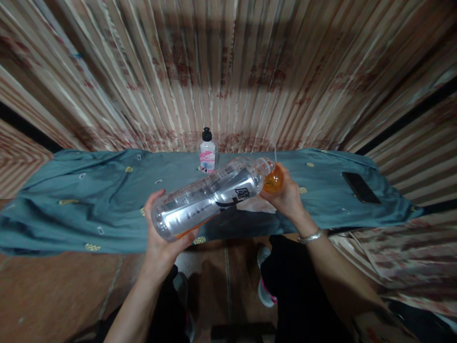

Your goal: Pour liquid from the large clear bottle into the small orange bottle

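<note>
In the middle of the view, a large clear plastic bottle (210, 197) with a silver label lies tilted in the air, its neck to the right and slightly up. My left hand (162, 243) is wrapped round its base. A little orange liquid shows along the bottle's lower side. My right hand (287, 195) grips a small rounded clear container with orange contents (273, 180), close against the bottle's mouth. Whether the two touch, I cannot tell. Beneath the bottle's neck lies a white sheet (257, 205), partly hidden, perhaps paper or tissue.
A small clear bottle with a black cap and pink label (207, 155) stands at the back of the table covered in teal cloth (100, 190). A black phone (360, 187) lies at the right. Behind the table hangs a striped curtain (228, 71).
</note>
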Demonstrator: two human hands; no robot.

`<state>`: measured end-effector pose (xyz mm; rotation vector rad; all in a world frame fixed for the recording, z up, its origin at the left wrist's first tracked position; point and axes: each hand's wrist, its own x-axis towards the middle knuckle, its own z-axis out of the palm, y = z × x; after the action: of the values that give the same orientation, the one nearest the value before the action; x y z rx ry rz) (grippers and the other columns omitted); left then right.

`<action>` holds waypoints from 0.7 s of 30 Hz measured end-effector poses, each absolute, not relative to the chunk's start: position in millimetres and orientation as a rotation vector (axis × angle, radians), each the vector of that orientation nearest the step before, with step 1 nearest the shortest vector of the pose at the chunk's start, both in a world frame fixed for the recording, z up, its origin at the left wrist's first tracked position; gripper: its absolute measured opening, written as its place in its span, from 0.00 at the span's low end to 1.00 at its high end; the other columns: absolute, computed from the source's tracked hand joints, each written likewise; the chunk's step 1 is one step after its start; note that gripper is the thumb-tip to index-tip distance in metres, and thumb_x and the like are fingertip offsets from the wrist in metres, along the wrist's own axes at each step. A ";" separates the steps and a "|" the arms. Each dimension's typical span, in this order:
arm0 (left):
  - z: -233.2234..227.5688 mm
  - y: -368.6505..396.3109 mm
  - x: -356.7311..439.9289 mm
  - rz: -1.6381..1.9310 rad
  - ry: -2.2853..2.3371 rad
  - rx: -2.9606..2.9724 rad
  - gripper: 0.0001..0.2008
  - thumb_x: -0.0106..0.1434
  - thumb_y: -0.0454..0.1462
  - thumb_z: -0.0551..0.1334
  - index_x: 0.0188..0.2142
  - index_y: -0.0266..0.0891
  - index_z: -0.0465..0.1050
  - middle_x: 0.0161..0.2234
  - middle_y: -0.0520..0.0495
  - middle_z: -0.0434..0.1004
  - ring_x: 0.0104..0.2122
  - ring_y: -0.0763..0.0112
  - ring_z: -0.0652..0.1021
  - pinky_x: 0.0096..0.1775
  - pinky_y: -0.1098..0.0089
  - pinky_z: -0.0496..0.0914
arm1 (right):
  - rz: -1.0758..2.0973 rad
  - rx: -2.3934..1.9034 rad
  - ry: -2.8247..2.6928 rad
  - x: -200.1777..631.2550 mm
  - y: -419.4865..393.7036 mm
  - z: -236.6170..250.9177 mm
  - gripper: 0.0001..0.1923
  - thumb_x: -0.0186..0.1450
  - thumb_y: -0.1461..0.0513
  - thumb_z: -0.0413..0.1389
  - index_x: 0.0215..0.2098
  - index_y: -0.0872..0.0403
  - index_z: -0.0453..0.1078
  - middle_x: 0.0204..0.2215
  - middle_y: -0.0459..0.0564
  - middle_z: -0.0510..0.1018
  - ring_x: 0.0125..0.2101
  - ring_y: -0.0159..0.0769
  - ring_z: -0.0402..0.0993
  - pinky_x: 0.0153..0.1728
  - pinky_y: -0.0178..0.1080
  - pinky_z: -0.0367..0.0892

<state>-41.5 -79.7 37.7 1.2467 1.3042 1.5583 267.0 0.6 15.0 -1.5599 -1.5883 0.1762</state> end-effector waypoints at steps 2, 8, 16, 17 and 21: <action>33.8 -79.7 -42.3 1.584 1.296 1.251 0.51 0.40 0.37 0.80 0.62 0.47 0.62 0.51 0.45 0.74 0.48 0.56 0.78 0.49 0.61 0.75 | 0.195 -1.562 -1.586 267.3 0.3 16.1 0.47 0.51 0.53 0.70 0.66 0.53 0.64 0.56 0.62 0.82 0.55 0.60 0.82 0.57 0.58 0.77; 29.3 -79.3 -43.9 1.585 1.282 1.257 0.51 0.40 0.37 0.81 0.62 0.46 0.62 0.51 0.45 0.74 0.48 0.57 0.78 0.49 0.62 0.75 | 0.213 -1.577 -1.577 266.1 -0.4 18.4 0.46 0.52 0.52 0.69 0.66 0.52 0.64 0.57 0.61 0.81 0.54 0.58 0.82 0.56 0.56 0.78; 28.3 -79.1 -45.9 1.576 1.299 1.247 0.52 0.39 0.38 0.81 0.63 0.46 0.62 0.52 0.45 0.72 0.48 0.56 0.78 0.50 0.60 0.75 | 0.189 -1.580 -1.601 268.4 -0.3 16.3 0.47 0.52 0.53 0.70 0.67 0.50 0.63 0.57 0.59 0.82 0.54 0.58 0.83 0.54 0.57 0.79; 28.8 -79.2 -45.9 1.566 1.309 1.243 0.52 0.39 0.38 0.81 0.62 0.46 0.62 0.52 0.45 0.72 0.49 0.56 0.77 0.51 0.60 0.75 | 0.192 -1.584 -1.604 268.8 -0.3 16.3 0.47 0.52 0.53 0.70 0.67 0.50 0.62 0.57 0.59 0.82 0.53 0.58 0.83 0.54 0.57 0.79; 30.5 -79.1 -44.8 1.579 1.305 1.247 0.51 0.39 0.38 0.81 0.62 0.46 0.62 0.52 0.44 0.72 0.48 0.56 0.77 0.50 0.60 0.75 | 0.187 -1.588 -1.614 268.8 -0.2 16.3 0.48 0.52 0.54 0.70 0.67 0.52 0.62 0.57 0.60 0.82 0.54 0.59 0.82 0.54 0.57 0.79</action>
<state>-44.8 -79.1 30.5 1.2469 1.3053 1.5788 268.8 -0.2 16.3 -1.5877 -1.6141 0.1866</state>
